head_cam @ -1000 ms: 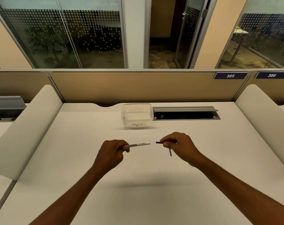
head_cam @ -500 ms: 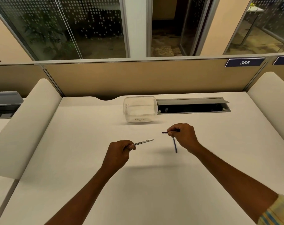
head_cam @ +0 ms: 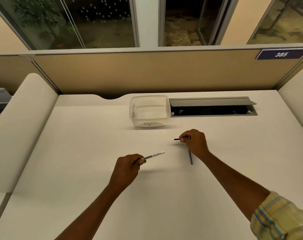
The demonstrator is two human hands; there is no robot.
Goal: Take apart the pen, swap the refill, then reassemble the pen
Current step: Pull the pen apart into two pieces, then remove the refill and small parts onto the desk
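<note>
My left hand (head_cam: 128, 168) is closed around a white pen barrel (head_cam: 154, 155) with black lettering, whose free end points right and slightly up, above the white desk (head_cam: 88, 144). My right hand (head_cam: 195, 143) pinches a short dark piece (head_cam: 177, 139), its tip sticking out to the left. A thin blue refill (head_cam: 190, 157) lies on the desk just below my right hand, partly hidden by the wrist. The two hands are apart, with a gap between the barrel's end and the dark piece.
A clear plastic tub (head_cam: 149, 111) with a handwritten label stands at the desk's back middle. Right of it is an open cable tray (head_cam: 213, 108). A tan partition (head_cam: 147, 71) closes the back, and padded white dividers (head_cam: 22, 127) flank both sides.
My right hand has moved away from the barrel toward the back right with the dark piece. The left hand has dropped slightly. The camera has tilted downward.
</note>
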